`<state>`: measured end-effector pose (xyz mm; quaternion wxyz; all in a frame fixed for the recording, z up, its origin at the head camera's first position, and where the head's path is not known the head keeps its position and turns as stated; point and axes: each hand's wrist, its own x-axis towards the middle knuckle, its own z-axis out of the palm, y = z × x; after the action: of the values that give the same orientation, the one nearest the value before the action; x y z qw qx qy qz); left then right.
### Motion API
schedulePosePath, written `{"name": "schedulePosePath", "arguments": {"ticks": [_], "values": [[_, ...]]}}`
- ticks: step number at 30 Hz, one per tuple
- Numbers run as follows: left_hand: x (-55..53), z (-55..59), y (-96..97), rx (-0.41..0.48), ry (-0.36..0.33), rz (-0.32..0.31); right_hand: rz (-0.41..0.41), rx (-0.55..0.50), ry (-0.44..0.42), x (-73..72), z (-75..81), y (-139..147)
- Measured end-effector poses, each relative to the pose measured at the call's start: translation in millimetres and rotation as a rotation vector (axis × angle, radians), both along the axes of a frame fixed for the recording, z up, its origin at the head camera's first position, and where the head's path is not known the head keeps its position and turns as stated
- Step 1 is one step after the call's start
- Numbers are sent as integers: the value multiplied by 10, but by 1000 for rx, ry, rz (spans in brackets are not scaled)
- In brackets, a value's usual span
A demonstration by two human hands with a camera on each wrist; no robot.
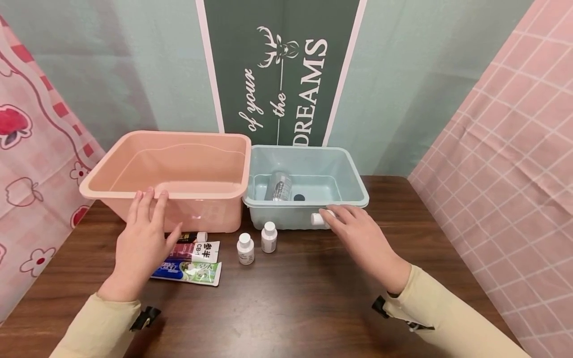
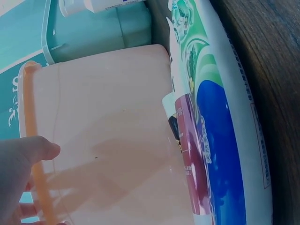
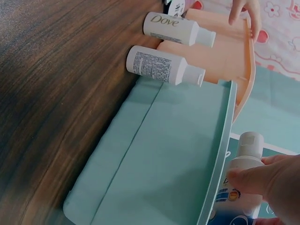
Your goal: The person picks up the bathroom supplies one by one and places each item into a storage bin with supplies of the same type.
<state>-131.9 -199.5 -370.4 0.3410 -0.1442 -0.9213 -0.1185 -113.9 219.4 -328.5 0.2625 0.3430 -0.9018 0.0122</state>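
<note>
My right hand (image 1: 358, 231) grips a small white bottle (image 3: 243, 183) with a white cap and a blue lower part, close to the near rim of the blue bin (image 3: 173, 136). In the head view mostly its cap end shows; the rest is hidden by the fingers. My left hand (image 1: 145, 238) has its fingers straight, fingertips right at the near rim of the pink bin (image 1: 224, 211). Two white bottles stand between the hands: a Dove bottle (image 1: 245, 249) and another beside it (image 1: 269, 237).
Toothpaste tubes lie before the pink bin: a blue-green one (image 1: 192, 272), a maroon-white one (image 1: 197, 251) and a black one (image 1: 190, 237). A clear bottle (image 1: 279, 186) lies inside the blue bin. Curtains hang behind and on both sides of the brown table (image 1: 286, 318).
</note>
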Motion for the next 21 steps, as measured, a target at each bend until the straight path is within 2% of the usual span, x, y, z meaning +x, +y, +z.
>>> {"name": "schedulePosePath", "arguments": {"ticks": [8, 21], "values": [[1, -5, -1, 0, -3, 7, -2, -22, 8, -13, 17, 3], [15, 7, 8, -2, 1, 12, -24, 5, -9, -28, 41, 31]]}}
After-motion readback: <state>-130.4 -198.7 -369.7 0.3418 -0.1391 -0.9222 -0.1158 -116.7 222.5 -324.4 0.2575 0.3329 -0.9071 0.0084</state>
